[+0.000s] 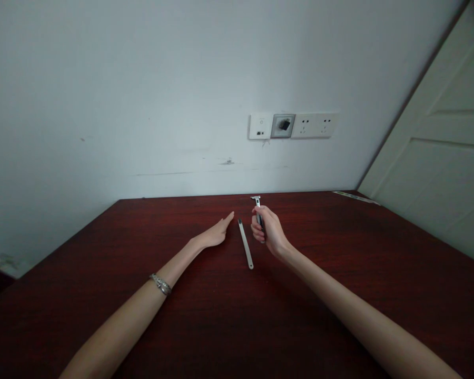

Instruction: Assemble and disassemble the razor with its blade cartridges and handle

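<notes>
The right hand (269, 230) is closed around a razor (256, 201) and holds it upright over the table (339, 252), apparently the step in hand. The left hand (217, 233) lies flat, open and empty, just beside a metal strip (245, 243). Lifting that flat strip would call for a fingertip pinch.

L hand (217, 234) open, fingers straight; R hand (269, 229) in fist; arms fwd.

Open wood of the table (339, 295) stretches left of the left hand (215, 234) and right of the right hand (269, 231). Between them a flat metal strip (245, 243) lies in the narrow gap, beside the metal tool (256, 202) upright in the right fist. The wall (142, 105) closes the far edge.
</notes>
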Demonstrator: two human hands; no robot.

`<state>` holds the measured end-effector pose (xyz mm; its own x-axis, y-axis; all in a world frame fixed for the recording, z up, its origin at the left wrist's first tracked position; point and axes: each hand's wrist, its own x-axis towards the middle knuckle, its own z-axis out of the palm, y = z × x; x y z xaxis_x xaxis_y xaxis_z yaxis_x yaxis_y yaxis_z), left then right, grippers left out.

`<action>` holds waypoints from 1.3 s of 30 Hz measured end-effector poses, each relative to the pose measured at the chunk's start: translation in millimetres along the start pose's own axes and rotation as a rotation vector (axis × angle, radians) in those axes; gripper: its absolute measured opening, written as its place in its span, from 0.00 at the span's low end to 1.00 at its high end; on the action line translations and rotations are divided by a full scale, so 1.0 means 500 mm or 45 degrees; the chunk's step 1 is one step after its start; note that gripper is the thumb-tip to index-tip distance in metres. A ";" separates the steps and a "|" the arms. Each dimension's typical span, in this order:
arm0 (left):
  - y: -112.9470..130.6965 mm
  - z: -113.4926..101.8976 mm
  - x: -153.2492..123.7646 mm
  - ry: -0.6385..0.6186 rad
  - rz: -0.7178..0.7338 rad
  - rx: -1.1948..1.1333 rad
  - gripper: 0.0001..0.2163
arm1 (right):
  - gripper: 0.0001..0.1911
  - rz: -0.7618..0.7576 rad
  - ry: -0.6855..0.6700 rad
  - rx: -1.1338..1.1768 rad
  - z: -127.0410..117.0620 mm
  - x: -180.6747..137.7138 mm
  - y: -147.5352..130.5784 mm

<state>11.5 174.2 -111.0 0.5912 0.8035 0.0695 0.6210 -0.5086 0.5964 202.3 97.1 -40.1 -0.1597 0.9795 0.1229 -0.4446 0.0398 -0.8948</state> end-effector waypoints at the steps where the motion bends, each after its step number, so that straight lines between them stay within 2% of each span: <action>1: 0.001 0.001 0.000 -0.014 0.006 0.041 0.33 | 0.11 -0.001 -0.004 0.000 -0.001 0.000 0.001; 11: 0.015 0.001 -0.003 -0.019 -0.055 0.008 0.30 | 0.10 -0.003 -0.001 0.019 -0.003 0.002 0.001; 14: 0.016 -0.001 -0.003 0.005 -0.092 -0.111 0.30 | 0.10 -0.003 0.021 0.009 -0.004 0.004 0.004; 17: 0.015 -0.008 0.003 0.059 -0.137 -0.366 0.29 | 0.11 -0.018 0.049 0.005 -0.006 0.007 0.005; 20: 0.011 -0.025 0.013 0.207 -0.152 -0.675 0.25 | 0.12 -0.043 0.063 0.009 -0.008 0.009 0.004; 25: 0.012 -0.081 0.027 0.632 -0.203 -0.936 0.14 | 0.14 -0.064 0.129 -0.033 -0.007 0.014 0.007; 30: 0.045 -0.150 0.033 0.805 -0.212 -1.153 0.11 | 0.15 -0.101 0.219 -0.153 -0.019 0.026 0.021; 32: 0.063 -0.164 0.033 0.797 -0.191 -1.167 0.10 | 0.16 -0.156 0.241 -0.305 -0.028 0.030 0.023; 35: 0.088 -0.164 0.031 0.684 -0.221 -1.083 0.09 | 0.19 -0.257 0.246 -0.530 -0.038 0.034 0.021; 37: 0.103 -0.155 0.024 0.543 -0.236 -0.984 0.09 | 0.20 -0.297 0.236 -0.613 -0.042 0.036 0.018; 39: 0.115 -0.144 0.014 0.290 -0.221 -0.904 0.11 | 0.21 -0.305 0.214 -0.657 -0.044 0.036 0.015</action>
<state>14.3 172.8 -18.6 0.3468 0.9368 0.0454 0.1699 -0.1104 0.9793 215.4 119.4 -54.0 0.0523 0.9476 0.3151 0.0420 0.3132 -0.9488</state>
